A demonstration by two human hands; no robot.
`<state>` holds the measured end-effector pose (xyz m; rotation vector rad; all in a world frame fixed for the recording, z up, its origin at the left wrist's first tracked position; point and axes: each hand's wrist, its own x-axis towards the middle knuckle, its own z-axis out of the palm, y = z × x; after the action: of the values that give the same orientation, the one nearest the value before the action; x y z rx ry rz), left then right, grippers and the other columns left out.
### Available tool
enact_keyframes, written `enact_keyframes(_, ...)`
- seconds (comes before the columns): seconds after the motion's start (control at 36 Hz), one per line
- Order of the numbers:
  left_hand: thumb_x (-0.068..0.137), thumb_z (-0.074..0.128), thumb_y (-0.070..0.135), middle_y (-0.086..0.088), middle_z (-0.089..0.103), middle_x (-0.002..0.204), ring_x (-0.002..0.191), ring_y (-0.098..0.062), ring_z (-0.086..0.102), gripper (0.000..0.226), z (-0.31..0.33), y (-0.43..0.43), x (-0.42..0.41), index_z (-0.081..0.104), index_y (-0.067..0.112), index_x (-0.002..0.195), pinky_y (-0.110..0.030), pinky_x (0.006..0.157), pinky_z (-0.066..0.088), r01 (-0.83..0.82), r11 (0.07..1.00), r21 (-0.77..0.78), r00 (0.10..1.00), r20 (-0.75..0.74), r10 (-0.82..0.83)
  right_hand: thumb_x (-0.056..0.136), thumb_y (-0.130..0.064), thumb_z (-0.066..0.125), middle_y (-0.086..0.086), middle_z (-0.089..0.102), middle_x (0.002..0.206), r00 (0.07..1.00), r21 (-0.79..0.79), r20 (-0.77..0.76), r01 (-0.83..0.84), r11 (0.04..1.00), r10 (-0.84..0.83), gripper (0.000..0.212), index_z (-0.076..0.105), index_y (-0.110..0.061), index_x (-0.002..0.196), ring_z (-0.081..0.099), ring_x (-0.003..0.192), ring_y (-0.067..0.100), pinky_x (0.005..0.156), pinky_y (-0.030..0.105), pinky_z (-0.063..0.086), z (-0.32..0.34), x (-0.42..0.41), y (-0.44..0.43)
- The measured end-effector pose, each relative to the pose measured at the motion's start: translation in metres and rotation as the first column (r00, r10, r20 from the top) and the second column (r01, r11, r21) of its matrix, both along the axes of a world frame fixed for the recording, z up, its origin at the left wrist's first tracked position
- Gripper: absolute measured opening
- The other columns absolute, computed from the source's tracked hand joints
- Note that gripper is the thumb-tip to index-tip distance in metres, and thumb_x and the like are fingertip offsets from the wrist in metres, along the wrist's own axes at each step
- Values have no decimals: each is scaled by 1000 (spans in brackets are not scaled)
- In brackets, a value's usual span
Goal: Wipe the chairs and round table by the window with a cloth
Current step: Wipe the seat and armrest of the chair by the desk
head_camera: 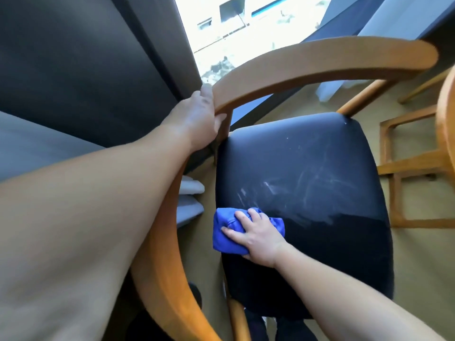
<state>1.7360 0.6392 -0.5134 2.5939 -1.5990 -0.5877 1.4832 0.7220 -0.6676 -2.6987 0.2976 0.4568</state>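
Observation:
Below me stands a wooden chair with a curved backrest rail and a black padded seat. Pale wipe streaks cross the middle of the seat. My left hand grips the curved rail at its left bend. A bunched blue cloth is pressed onto the seat's near left corner by my right hand, whose fingers are spread over it.
A wooden frame of another piece of furniture stands to the right on the beige carpet. The window is straight ahead, with dark curtains at left. Grey folded fabric lies left of the seat.

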Motion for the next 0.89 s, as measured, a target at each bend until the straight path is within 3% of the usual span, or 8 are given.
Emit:
enact_keyframes(0.08, 95, 46, 42, -9, 47, 104, 87, -29, 50, 40, 1, 0, -3, 34, 13, 119, -38, 68, 35, -12, 1000, -4, 1000, 26, 12, 58, -42, 75, 18, 56, 113, 999, 13, 8, -37, 999, 37, 67, 57, -33, 121, 55, 77, 36, 62, 42, 50, -1, 6, -7)
enact_keyframes(0.22, 94, 47, 45, -13, 47, 118, 103, -34, 53, 49, -2, -12, -7, 33, 12, 127, -38, 70, 36, -12, 1000, -27, 999, 39, 13, 56, -35, 76, 15, 59, 104, 992, 8, 21, -122, 992, 122, 54, 64, -31, 108, 51, 69, 30, 60, 36, 42, 6, 23, -15)
enact_keyframes(0.36, 92, 49, 49, -10, 49, 118, 103, -32, 52, 53, -4, -20, -5, 35, 14, 128, -35, 72, 37, -8, 998, -62, 1000, -5, 7, 60, -30, 72, 15, 56, 105, 992, 21, 65, -106, 994, 105, 51, 62, -30, 110, 50, 71, 30, 63, 35, 39, 3, 21, -18)
enact_keyframes(0.44, 89, 51, 53, -6, 50, 107, 96, -30, 53, 52, -3, -22, -2, 37, 14, 121, -35, 71, 40, -17, 998, -58, 1000, -25, 16, 61, -28, 72, 17, 53, 110, 992, 38, 118, -47, 998, 42, 58, 58, -29, 118, 52, 75, 32, 64, 37, 41, -4, 14, -10)
enact_keyframes(0.58, 87, 49, 59, -2, 47, 96, 84, -24, 48, 53, -5, -28, -1, 39, 14, 114, -37, 71, 45, 0, 999, -51, 999, -36, -1, 64, -42, 70, 21, 50, 121, 980, 16, 195, 26, 1000, -29, 63, 54, -29, 123, 53, 90, 39, 70, 43, 47, -12, 4, 2)
enact_keyframes(0.72, 88, 48, 58, -1, 46, 94, 81, -22, 45, 50, -6, -28, 0, 39, 15, 112, -34, 67, 38, 2, 998, -60, 1000, -27, -4, 63, -22, 69, 18, 57, 103, 982, 1, 179, -63, 998, 62, 53, 62, -29, 115, 51, 75, 32, 62, 40, 47, -15, 17, -10)
enact_keyframes(0.89, 89, 48, 57, -6, 51, 103, 95, -30, 54, 50, -6, -27, 0, 39, 13, 112, -34, 68, 36, 7, 998, -65, 1000, -13, -8, 63, -22, 68, 17, 58, 103, 973, -5, 157, -169, 986, 168, 53, 62, -31, 114, 52, 71, 31, 58, 36, 46, -10, 39, -41)
